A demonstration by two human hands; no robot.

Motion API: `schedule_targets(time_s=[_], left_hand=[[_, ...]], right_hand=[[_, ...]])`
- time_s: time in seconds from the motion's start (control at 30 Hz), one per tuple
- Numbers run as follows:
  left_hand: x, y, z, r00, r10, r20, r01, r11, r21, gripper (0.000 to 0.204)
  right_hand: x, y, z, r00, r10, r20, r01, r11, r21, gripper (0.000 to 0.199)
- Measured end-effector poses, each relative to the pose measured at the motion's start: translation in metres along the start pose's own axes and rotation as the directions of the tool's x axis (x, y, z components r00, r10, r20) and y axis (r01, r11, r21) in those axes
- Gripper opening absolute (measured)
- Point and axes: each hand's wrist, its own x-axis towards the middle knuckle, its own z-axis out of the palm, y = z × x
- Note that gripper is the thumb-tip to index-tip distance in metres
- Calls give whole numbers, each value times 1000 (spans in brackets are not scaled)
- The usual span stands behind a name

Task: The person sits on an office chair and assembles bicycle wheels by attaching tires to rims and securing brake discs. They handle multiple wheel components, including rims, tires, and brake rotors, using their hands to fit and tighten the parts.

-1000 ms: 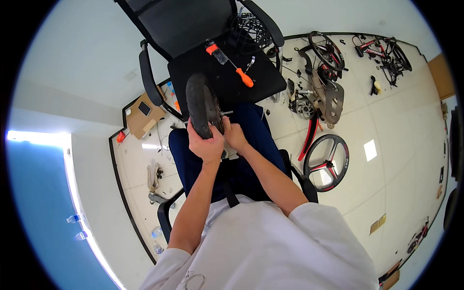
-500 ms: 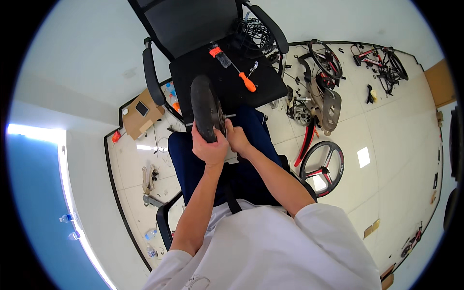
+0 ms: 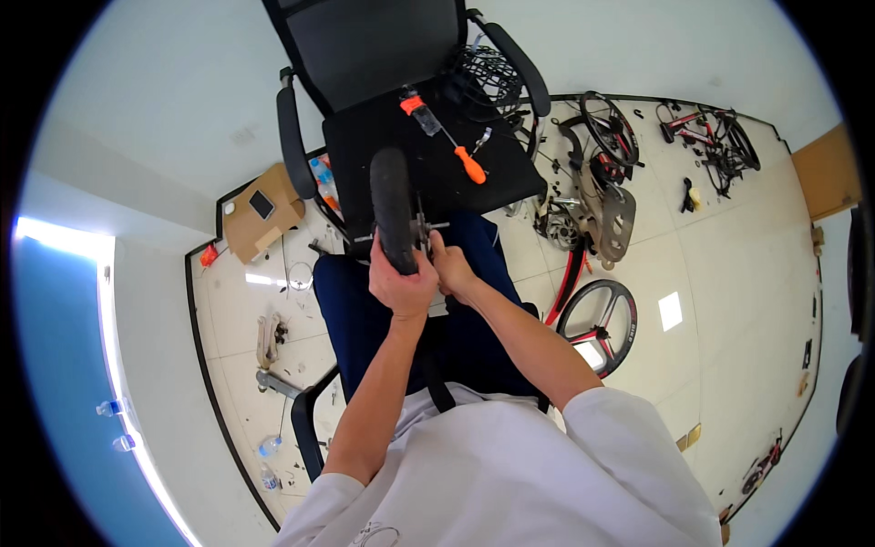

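Office chair: black, facing the seated person, its seat pressed into service as a workbench.
Floor: pale tile, strewn to the right with bicycle parts, among them a solid-spoked wheel and a red frame piece.
Cardboard box: open, lying on the floor to the left of the chair.
Small wheel: black tyre, held on edge above the person's lap, just in front of the chair seat, its axle pointing right.
Left hand: wrapped around the lower part of the tyre, fingers closed firmly on it.
Right hand: at the hub, fingertips pinched together on the axle hardware; exactly what they grip is too small to tell.
Screwdrivers: orange-handled, lying untouched on the chair seat beyond the wheel.
Step in hand: by all appearances, working the axle fittings by finger while the other hand steadies the wheel.
Next move calls for: likely a steady hold on the tyre and small turns at the hub, perhaps a tool from the seat.
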Motion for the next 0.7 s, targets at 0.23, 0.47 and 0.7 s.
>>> schedule_targets(time_s=[0.23, 0.47, 0.7], left_hand=[[-6, 2, -3, 999, -27, 27, 27, 1000, -12, 48], [35, 22, -10, 946, -191, 260, 214, 975, -62, 53], [62, 37, 0, 829, -265, 492, 343, 936, -74, 70]], right_hand=[[-7, -2, 0, 999, 10, -39, -12, 999, -40, 69], [10, -4, 1, 996, -83, -26, 86, 990, 112, 64], [15, -15, -2, 987, -93, -131, 103, 992, 76, 51]])
